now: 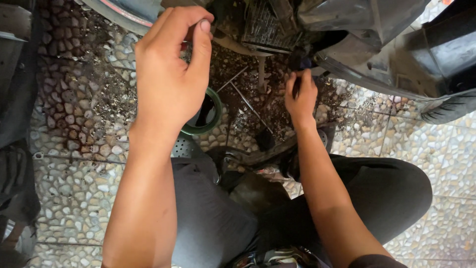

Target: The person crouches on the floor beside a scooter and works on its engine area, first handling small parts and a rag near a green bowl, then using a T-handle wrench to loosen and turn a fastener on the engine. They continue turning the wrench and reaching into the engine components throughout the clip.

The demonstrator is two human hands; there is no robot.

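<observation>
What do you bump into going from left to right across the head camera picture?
Dark gear at the edge → left hand → green-rimmed bowl → thin metal rod → right hand → grey vehicle panel

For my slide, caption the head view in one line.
Crouched on a pebble-tiled floor, the left hand lifts above a green bowl while the right hand reaches under a motorcycle.

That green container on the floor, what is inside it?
The green container shows a dark, glossy inside, probably a dark liquid, though I cannot be sure. The left hand covers most of its opening, so the rest of its contents are hidden.
</observation>
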